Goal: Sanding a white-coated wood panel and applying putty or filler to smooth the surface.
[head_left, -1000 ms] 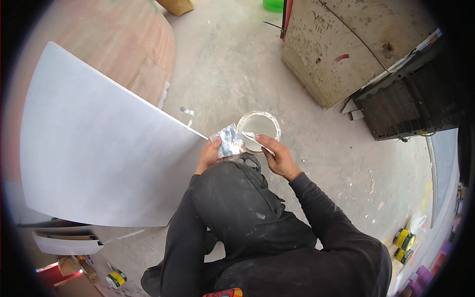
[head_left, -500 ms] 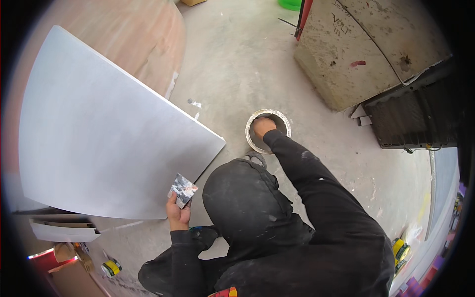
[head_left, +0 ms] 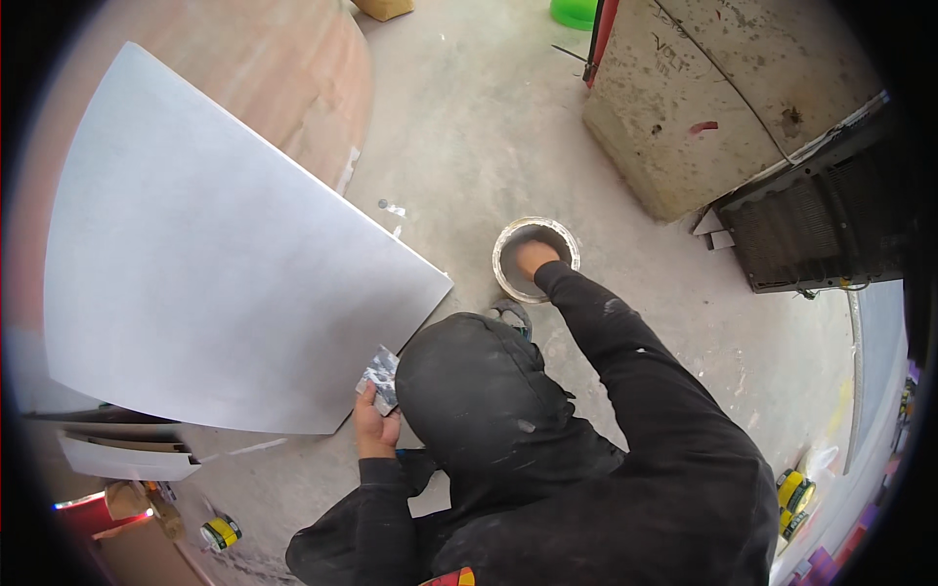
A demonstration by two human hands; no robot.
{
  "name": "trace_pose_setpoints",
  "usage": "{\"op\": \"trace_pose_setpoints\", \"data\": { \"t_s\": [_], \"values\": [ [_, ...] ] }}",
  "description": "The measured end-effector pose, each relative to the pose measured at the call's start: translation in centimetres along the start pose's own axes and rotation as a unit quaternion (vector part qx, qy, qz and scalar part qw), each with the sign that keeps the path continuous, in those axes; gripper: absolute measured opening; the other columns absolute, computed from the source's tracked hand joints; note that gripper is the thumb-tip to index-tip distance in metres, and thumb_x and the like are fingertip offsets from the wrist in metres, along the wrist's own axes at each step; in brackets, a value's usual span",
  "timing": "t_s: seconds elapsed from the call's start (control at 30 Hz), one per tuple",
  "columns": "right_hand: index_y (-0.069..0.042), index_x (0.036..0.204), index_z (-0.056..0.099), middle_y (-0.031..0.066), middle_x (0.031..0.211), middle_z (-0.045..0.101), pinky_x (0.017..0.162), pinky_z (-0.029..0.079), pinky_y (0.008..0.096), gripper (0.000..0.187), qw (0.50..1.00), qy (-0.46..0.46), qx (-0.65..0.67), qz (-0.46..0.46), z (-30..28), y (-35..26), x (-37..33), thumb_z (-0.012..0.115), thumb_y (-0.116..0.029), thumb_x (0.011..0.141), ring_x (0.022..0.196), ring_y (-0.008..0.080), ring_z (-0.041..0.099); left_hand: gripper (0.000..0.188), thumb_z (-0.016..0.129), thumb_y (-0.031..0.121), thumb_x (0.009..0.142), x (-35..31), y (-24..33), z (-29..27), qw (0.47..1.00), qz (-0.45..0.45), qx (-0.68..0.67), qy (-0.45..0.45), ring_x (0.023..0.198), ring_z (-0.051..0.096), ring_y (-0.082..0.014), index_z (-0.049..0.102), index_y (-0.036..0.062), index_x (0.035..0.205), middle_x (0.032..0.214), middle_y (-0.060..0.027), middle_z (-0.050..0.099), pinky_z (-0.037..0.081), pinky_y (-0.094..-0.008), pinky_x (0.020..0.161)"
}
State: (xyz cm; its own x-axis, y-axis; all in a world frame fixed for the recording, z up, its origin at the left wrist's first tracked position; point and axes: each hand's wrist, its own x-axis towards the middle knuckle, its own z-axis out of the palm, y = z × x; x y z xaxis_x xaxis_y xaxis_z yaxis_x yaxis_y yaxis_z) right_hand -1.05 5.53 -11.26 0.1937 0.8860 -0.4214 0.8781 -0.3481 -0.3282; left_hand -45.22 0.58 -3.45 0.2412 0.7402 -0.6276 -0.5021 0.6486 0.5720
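Note:
My left hand (head_left: 375, 432) is closed around the lower edge of a small flat square plate (head_left: 382, 374), smeared with white and grey paste. It is held up beside the near corner of a large smooth white panel (head_left: 234, 254). My right arm stretches forward, and my right hand (head_left: 534, 256) is down inside a round bucket (head_left: 573, 242) with a whitish crusted rim. The bucket's wall and the hand's own back hide its fingers, so whether they hold anything does not show.
A big stained beige block (head_left: 684, 127) stands at the far right, beside a black grilled panel (head_left: 821, 225). Behind the white panel is a pinkish surface (head_left: 283, 98). Yellow-and-black cans (head_left: 221, 531) sit at the lower left and lower right. A green container (head_left: 574, 12) is at the top.
My left hand and the plate have shifted slightly right, toward my knee. My right hand stays inside the bucket and has turned a little. The whole view has moved slightly.

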Motion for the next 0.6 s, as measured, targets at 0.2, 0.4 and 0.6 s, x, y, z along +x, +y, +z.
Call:
{"op": "trace_pose_setpoints", "data": {
  "t_s": [0.2, 0.4, 0.6],
  "values": [
    [0.001, 0.093, 0.072, 0.0246, 0.1, 0.068, 0.084, 0.052, 0.044, 0.027, 0.985, -0.14, -0.017, -0.095, -0.5, 3.2, 0.8, 0.052, -0.011, 0.078, 0.097, 0.0366, 0.066, 0.033, 0.05, 0.02, 0.099, -1.2, -1.6, 5.8, 0.999, -0.011, 0.012, 0.037, 0.106, 0.062, -0.0249, 0.05, 0.0094, 0.13, 0.12, -0.0081, 0.061, 0.05, -0.0444, 0.091],
    [0.0, 0.097, 0.071, 0.0257, 0.096, 0.067, 0.08, 0.051, 0.0444, 0.031, 0.993, -0.073, 0.04, -0.081, -7.1, 0.3, -3.6, 0.056, -0.015, 0.075, 0.091, 0.041, 0.065, 0.033, 0.049, 0.018, 0.099, -0.6, -0.5, 4.8, 1.0, -0.008, 0.004, 0.024, 0.106, 0.062, -0.025, 0.049, 0.005, 0.129, 0.119, -0.0105, 0.061, 0.05, -0.0422, 0.091],
    [-0.001, 0.115, 0.062, 0.0238, 0.108, 0.065, 0.088, 0.049, 0.0415, 0.03, 0.946, 0.138, 0.278, -0.098, -8.1, 1.4, -12.4, 0.051, -0.006, 0.087, 0.103, 0.0393, 0.061, 0.031, 0.048, 0.014, 0.1, 2.6, -0.6, 15.4, 0.953, 0.031, 0.301, 0.018, 0.105, 0.062, -0.0234, 0.049, -0.0003, 0.127, 0.117, -0.0115, 0.061, 0.051, -0.0386, 0.092]
  ]
}}
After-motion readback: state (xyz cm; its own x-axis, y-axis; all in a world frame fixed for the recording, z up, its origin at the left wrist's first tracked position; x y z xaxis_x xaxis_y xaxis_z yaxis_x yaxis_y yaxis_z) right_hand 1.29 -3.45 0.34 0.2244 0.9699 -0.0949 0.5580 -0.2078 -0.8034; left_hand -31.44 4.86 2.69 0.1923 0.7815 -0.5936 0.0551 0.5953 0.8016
